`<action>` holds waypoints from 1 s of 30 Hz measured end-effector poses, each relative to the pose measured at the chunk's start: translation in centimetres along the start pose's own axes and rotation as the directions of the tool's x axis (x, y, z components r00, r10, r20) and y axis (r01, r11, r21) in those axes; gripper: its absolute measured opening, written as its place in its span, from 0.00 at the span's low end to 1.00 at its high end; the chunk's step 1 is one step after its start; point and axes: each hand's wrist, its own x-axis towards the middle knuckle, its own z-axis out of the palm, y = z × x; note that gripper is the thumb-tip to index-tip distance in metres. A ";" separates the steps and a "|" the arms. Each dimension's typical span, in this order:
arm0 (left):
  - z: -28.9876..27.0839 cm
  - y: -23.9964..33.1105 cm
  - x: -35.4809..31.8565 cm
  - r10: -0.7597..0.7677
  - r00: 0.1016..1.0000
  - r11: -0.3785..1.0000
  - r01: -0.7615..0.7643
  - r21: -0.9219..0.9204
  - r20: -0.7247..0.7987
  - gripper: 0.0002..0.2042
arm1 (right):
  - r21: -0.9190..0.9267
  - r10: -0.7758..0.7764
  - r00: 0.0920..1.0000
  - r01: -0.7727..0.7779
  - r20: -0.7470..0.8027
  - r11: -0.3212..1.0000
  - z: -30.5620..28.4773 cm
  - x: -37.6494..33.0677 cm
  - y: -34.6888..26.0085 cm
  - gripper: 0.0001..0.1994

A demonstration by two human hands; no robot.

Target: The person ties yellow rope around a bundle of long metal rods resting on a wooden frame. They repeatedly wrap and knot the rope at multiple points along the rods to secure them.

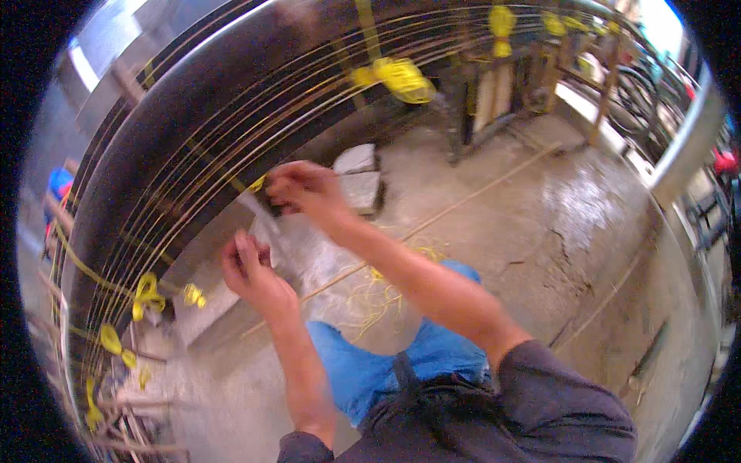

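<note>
My left hand (253, 270) is raised before the stretched strands (208, 166), its fingers curled in with the thumb up. Whatever it may hold is too small to make out. Farther off and to the right, my right hand (307, 190) is bent at the fingers and smeared by motion. A bit of yellow cord (258, 184) shows right beside its fingertips, near the strands; I cannot tell whether the fingers grip it. Both hands are apart from each other. Loose yellow twine (374, 297) lies tangled on the floor between my knees.
A thick dark beam (224, 54) curves behind the strands. Yellow cord bundles (403, 79) hang at the far side, and yellow loops (147, 295) at the left. Pale blocks (357, 181) and a long thin stick (432, 222) lie on the concrete floor (509, 239).
</note>
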 end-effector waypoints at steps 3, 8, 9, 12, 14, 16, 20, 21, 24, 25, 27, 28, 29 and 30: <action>-3.1 4.5 -4.1 0.425 0.897 0.893 -0.437 -0.105 -0.121 0.15 | -0.284 0.145 0.989 -0.150 -0.042 0.947 -5.4 -4.7 -0.1 0.11; -4.7 11.9 -8.6 0.634 0.738 0.436 -0.587 -0.683 -0.230 0.18 | -0.511 0.421 0.897 -0.426 -0.134 0.747 -13.3 -14.2 7.6 0.09; -4.6 12.3 -8.8 0.739 0.623 0.417 -0.722 -0.552 -0.256 0.18 | -0.593 0.441 0.890 -0.418 -0.115 0.688 -14.4 -15.8 8.1 0.09; -4.4 14.8 -8.3 0.898 0.379 0.288 -0.890 -0.353 -0.223 0.17 | -0.520 0.485 0.829 -0.555 -0.279 0.650 -16.4 -19.9 6.9 0.09; -3.8 15.4 -7.0 0.777 0.576 0.346 -0.729 -0.591 -0.255 0.14 | -0.457 0.486 0.806 -0.592 -0.338 0.664 -17.0 -19.6 6.6 0.09; -4.3 16.4 -7.4 0.807 0.260 0.062 -0.930 -0.361 -0.530 0.13 | -0.485 0.460 0.821 -0.571 -0.339 0.662 -17.8 -18.9 6.7 0.09; -3.7 14.7 -8.1 0.930 0.287 0.131 -0.842 -0.523 -0.230 0.14 | -0.451 0.425 0.811 -0.579 -0.402 0.679 -19.3 -20.4 5.2 0.09; -4.6 16.2 -7.6 0.962 0.272 0.216 -0.813 -0.541 -0.024 0.14 | -0.420 0.463 0.814 -0.579 -0.350 0.699 -16.8 -19.6 5.9 0.09; -1.6 17.7 -8.7 0.854 0.382 0.179 -0.853 -0.489 -0.354 0.14 | -0.428 0.493 0.794 -0.607 -0.356 0.669 -17.7 -20.1 6.0 0.08; -2.3 17.3 -9.2 0.884 0.323 0.142 -0.874 -0.465 -0.338 0.14 | -0.451 0.498 0.796 -0.605 -0.343 0.656 -18.0 -20.1 5.9 0.09; -4.5 15.4 -10.3 0.936 0.190 0.055 -0.910 -0.412 -0.295 0.16 | -0.472 0.493 0.808 -0.589 -0.324 0.656 -18.1 -20.1 5.8 0.09; -5.3 13.7 -10.5 0.943 0.226 0.118 -0.913 -0.391 -0.243 0.14 | -0.469 0.483 0.816 -0.577 -0.317 0.668 -18.0 -19.9 5.7 0.09; -5.4 11.2 -10.3 0.924 0.341 0.262 -0.896 -0.358 -0.175 0.13 | -0.472 0.475 0.826 -0.563 -0.303 0.678 -17.8 -19.3 5.8 0.09; -5.2 8.1 -9.6 0.811 0.579 0.539 -0.793 -0.285 -0.078 0.11 | -0.479 0.470 0.825 -0.565 -0.314 0.671 -17.6 -18.7 5.6 0.09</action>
